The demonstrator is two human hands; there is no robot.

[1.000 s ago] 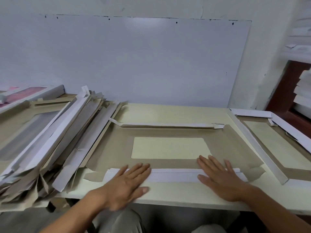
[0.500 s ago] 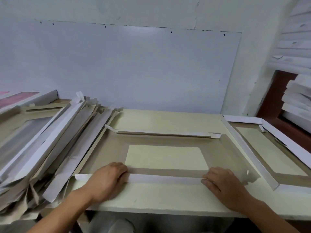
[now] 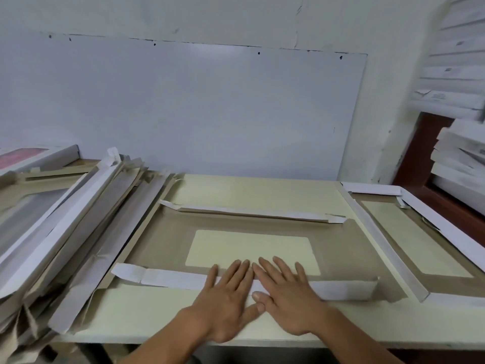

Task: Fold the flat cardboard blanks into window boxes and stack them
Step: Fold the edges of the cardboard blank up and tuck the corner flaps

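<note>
Head view: the blank (image 3: 162, 248) lies flat mid-worktop, its near flap (image 3: 168, 278) folded along the front edge. Left hand (image 3: 225, 298) and right hand (image 3: 288, 298) press that flap, each grip spread flat. Card looks light, stiff, easily creased; best held by the flap edges.

A big white board (image 3: 199, 111) leans on the white wall (image 3: 210, 14). Under the board is a pale yellow table (image 3: 257, 191). Right of the board is a dark red frame (image 3: 420, 153).
</note>
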